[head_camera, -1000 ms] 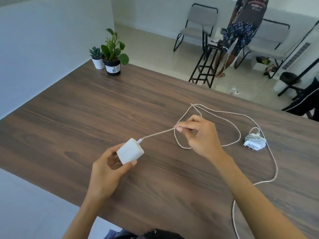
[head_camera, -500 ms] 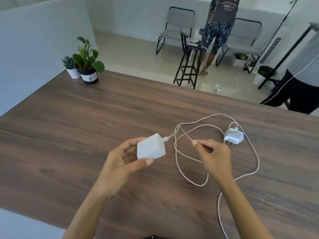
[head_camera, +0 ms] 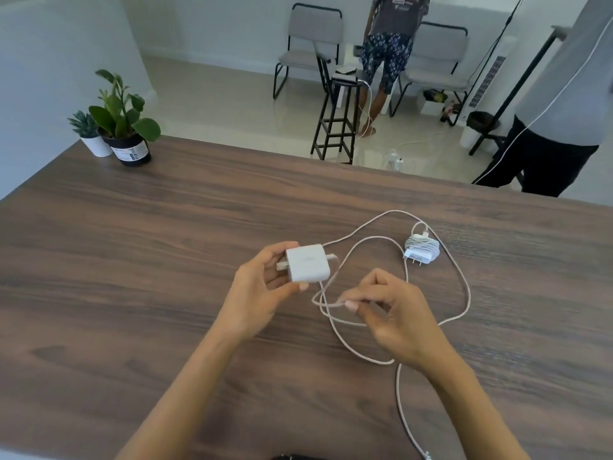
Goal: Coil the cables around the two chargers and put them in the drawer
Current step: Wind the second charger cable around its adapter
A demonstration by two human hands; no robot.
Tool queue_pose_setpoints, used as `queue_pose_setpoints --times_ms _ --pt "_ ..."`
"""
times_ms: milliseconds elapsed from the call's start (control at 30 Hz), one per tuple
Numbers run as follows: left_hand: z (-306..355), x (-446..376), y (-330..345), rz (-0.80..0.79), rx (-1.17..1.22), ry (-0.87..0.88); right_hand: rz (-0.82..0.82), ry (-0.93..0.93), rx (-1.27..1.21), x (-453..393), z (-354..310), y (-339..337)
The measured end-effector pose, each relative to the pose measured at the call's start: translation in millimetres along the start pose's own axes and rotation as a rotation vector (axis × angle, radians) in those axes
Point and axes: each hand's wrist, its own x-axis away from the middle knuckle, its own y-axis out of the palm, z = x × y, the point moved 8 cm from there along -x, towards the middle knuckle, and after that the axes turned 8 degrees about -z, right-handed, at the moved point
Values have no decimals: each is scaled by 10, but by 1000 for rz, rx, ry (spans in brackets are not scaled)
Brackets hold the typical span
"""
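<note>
My left hand [head_camera: 255, 293] grips a white square charger [head_camera: 306, 263] just above the wooden table [head_camera: 166, 260], prongs pointing left. Its long pale cable [head_camera: 462, 283] leaves the charger's right side, loops loosely over the table and runs off the near edge. My right hand [head_camera: 394, 313] pinches this cable between thumb and forefinger just below and right of the charger. A second white charger [head_camera: 421, 250], its cable wound round it, lies on the table to the right, inside the loose loop. No drawer is in view.
Two potted plants [head_camera: 122, 127] stand at the table's far left corner. Beyond the far edge are a black stool [head_camera: 338, 117], two chairs, a standing person [head_camera: 388, 44] and another person [head_camera: 560, 121] close to the right corner.
My left hand has lifted the charger up and to the right and turned it. My right hand slid along the cable to a spot below the charger, drawing the first loop.
</note>
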Motion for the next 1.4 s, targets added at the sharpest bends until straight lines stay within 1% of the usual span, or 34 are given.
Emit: queue_pose_setpoints --times_ms 67,133,267,367,433,533,633,767,933,1000,1067,1100,1267,1400 --pt "-39 32 84 -93 17 -37 52 15 -135 -63 3 -100" --pt "-72 84 149 -146 33 -66 78 13 -191 -126 -33 -158" --pt "-86 180 212 -201 76 -104 147 24 -236 -230 -22 -232" --pt "-17 241 252 -235 90 -97 171 103 -386 -298 122 -225" --pt "43 268 271 -237 115 -82 161 147 -473 -329 235 -167" --pt "135 276 283 -210 149 -39 147 219 -538 -346 395 -26" --pt "190 242 248 -115 195 8 120 242 -620 -309 449 145" --pt "176 152 121 72 167 64 36 212 -525 -200 331 292" --pt "141 74 -52 248 32 117 -198 239 -529 15 174 503" --pt "131 29 -161 285 -22 118 -190 205 -407 91 98 436" --pt "110 -22 -243 266 -67 101 -145 150 -270 118 -5 309" --pt "96 -40 -254 231 -88 90 -121 125 -237 110 -52 237" --pt "-11 3 -109 24 -112 24 10 10 -154 -81 -201 -223" --pt "-61 75 -8 -69 -117 -6 47 -21 -85 -288 -269 -410"
